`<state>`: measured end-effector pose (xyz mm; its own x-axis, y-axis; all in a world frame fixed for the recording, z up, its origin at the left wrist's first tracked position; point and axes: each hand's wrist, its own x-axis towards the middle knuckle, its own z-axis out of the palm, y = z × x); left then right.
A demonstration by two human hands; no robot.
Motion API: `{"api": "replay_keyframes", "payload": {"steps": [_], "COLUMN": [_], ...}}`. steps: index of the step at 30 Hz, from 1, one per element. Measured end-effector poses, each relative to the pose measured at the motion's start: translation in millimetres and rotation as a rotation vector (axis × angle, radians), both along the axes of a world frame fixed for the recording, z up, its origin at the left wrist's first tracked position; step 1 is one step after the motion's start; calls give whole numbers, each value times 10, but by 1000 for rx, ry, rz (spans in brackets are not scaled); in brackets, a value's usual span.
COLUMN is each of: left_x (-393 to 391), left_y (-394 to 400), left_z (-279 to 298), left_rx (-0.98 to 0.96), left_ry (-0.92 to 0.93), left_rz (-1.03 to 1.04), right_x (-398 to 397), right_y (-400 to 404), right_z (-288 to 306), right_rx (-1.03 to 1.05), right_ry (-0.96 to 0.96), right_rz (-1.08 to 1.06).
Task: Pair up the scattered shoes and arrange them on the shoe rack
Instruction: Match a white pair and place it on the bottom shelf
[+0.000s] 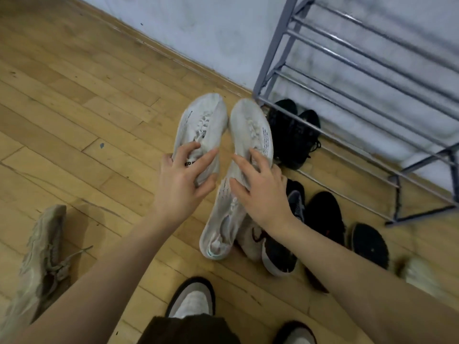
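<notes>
gripping one white sneaker (201,125) at its heel end with the left hand (182,184), fingers curled over the collar and thumb wrapping the side. gripping the matching white sneaker (250,127) with the right hand (263,192), fingers curling over its opening. holding both side by side, toes pointing away toward the wall (198,26), toes close together but not touching. hanging above the wooden floor (74,108), just left of the grey metal shoe rack (360,78), which is standing against the wall. lying under the rack's lowest bars: a black pair (293,135). lying on the floor beneath the hands: another pale mesh shoe (221,227), overlapping a beige shoe with a dark swoosh (250,239) and a black shoe with a white sole (278,254). lying further right: more black shoes (325,214), one sole-up (370,244). lying apart at far left: a tan laced sneaker (42,249). showing at the bottom edge: the wearer's own shoes (191,299).
</notes>
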<state>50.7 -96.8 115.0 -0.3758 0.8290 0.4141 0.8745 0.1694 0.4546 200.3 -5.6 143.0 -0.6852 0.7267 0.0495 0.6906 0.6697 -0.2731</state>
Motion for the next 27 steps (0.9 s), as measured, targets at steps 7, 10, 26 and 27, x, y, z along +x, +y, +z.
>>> {"api": "replay_keyframes", "payload": {"steps": [7, 10, 26, 27], "left_x": [695, 1014, 2046, 2075], "left_y": [288, 415, 1811, 1926], "left_z": [58, 12, -499, -538], "left_rx": [56, 53, -108, -122], "left_ry": [20, 1, 77, 71], "left_rz": [-166, -244, -512, -512], "right_x": [823, 1193, 2370, 2417], "right_y": [128, 176, 1084, 1211], "right_z": [296, 268, -486, -525], "right_rx": [-52, -58, -152, -170], "right_ry": [-16, 25, 190, 211], "right_rz": [-118, -193, -503, -496]}}
